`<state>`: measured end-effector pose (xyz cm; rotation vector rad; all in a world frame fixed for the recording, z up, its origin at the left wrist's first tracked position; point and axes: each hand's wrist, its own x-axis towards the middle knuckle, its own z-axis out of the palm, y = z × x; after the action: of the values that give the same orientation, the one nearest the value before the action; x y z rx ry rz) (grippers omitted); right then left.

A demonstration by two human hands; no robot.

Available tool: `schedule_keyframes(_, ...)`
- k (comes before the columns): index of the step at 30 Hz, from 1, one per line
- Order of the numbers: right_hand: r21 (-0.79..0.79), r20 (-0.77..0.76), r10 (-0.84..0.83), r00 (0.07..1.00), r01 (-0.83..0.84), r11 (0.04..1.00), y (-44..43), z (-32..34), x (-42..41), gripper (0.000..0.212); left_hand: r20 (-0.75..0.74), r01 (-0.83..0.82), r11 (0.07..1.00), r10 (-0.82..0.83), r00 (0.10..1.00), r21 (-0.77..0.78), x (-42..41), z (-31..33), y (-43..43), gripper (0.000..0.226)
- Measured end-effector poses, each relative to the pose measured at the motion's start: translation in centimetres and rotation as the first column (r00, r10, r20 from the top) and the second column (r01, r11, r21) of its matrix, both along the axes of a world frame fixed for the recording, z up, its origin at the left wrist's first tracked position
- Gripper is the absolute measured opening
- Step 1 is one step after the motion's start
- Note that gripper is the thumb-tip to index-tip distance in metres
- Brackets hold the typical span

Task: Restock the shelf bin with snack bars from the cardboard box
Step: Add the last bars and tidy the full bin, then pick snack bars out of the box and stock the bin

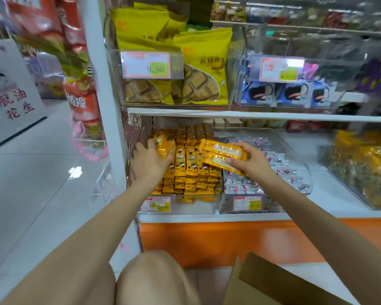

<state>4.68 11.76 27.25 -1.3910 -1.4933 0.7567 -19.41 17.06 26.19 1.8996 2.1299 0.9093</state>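
Head camera looked down at a shop shelf, both arms reaching forward. The left grip [151, 160] was curled round a small bunch of orange bars [165, 148], held at the left end of the shelf bin [198, 203], above the packed rows. The right grip [250, 160] pinched a flat stack of bars [221, 156] between thumb and fingers, with the stack tilted and hanging over the line where that bin met the neighbouring bin [295, 183] of silver-wrapped sweets. The clear shelf bin stood on the lower shelf, at its left end beside the white upright, and was nearly full of snack bars [191, 170] standing on end in tight rows. A price tag [155, 204] sat on its front wall. The cardboard box [264, 282] stood open on the floor at lower right, near the person's bare knee [154, 278]; its contents could not be seen. On the shelf above, yellow biscuit bags [204, 69] filled one clear bin, with blue packs [291, 94] beside it.
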Motion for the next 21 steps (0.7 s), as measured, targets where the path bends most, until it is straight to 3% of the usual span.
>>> schedule_keyframes(7, -0.036, 0.044, 0.132, 0.99, -0.131, 0.991, 3.8, 0.4, -2.5, 0.039, -0.076, -0.047, 0.999, 0.049, 0.996, 0.027, -0.3, -1.6, 0.3, 0.066)
schedule_keyframes(14, -0.033, 0.059, 0.15, 0.987, -0.149, 0.988, 5.2, 0.2, -2.6, 0.042, -0.119, 0.06, 0.996, -0.067, 0.991, -0.066, -0.7, -1.5, -0.4, 0.073)
schedule_keyframes(17, -0.009, 0.049, 0.155, 0.987, -0.154, 0.988, 5.2, 0.2, -2.8, 0.042, -0.139, 0.086, 0.996, -0.09, 0.986, -0.032, -1.0, -1.4, -0.4, 0.065)
schedule_keyframes(21, 0.025, 0.028, 0.164, 0.986, -0.164, 0.986, 5.0, 0.3, -2.8, 0.044, -0.137, 0.136, 0.989, -0.128, 0.982, 0.054, -0.7, -1.3, -0.5, 0.074)
